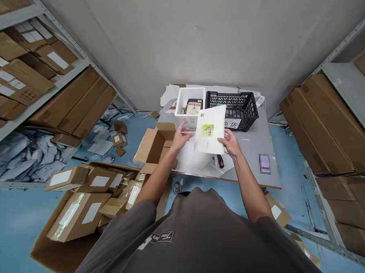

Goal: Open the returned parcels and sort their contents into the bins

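Observation:
A white book (210, 132) with a green and pink picture on its cover is held up over the table. My right hand (230, 142) grips its right edge between thumb and fingers. Just left of the book, my left hand (182, 135) has its fingers apart and holds nothing. Behind the book stand a white bin (182, 100) with books (193, 107) in it and a black mesh crate (249, 109) with a handwritten label. A red and black tool (220, 161) lies on the table below the book.
An open cardboard box (151, 146) sits at the table's left side. At lower left is a large carton (52, 227) full of small parcels. Shelves with boxes stand left and right. A purple blurred item (264, 163) lies on the table (248, 172) at right.

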Demonstrator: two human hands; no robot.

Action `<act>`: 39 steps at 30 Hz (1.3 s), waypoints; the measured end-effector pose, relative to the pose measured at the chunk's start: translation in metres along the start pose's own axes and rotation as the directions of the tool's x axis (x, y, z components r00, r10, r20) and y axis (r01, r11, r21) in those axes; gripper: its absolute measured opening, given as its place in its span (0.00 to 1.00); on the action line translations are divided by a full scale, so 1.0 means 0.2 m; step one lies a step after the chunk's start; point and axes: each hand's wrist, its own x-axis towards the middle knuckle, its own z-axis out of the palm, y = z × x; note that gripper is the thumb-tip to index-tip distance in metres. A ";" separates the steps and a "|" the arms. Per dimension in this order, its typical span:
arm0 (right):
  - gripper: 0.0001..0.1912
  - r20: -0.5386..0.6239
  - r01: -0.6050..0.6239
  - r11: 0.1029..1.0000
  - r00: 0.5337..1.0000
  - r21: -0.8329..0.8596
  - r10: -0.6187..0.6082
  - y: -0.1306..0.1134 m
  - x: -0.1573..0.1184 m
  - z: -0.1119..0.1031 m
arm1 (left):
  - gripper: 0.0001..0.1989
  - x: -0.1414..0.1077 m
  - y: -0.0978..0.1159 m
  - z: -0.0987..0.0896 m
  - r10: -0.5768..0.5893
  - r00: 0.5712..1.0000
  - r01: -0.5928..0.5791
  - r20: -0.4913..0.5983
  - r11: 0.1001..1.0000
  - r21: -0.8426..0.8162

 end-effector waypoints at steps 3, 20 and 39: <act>0.28 0.025 0.130 0.971 0.991 -0.201 -0.128 0.00 -0.04 0.13 | 0.54 -0.07 0.01 0.21 0.034 0.979 -0.027 0.200 0.999 -0.038; 0.49 -0.062 -0.165 0.972 0.986 -0.168 0.157 0.07 0.26 -0.08 | 0.54 0.20 -0.04 -0.15 -0.071 0.981 0.129 0.178 0.932 -0.337; 0.44 -0.212 -0.205 0.958 0.964 -0.198 0.163 0.01 1.75 0.21 | 0.47 1.79 0.05 -0.78 -0.123 0.991 0.126 0.053 0.989 -0.073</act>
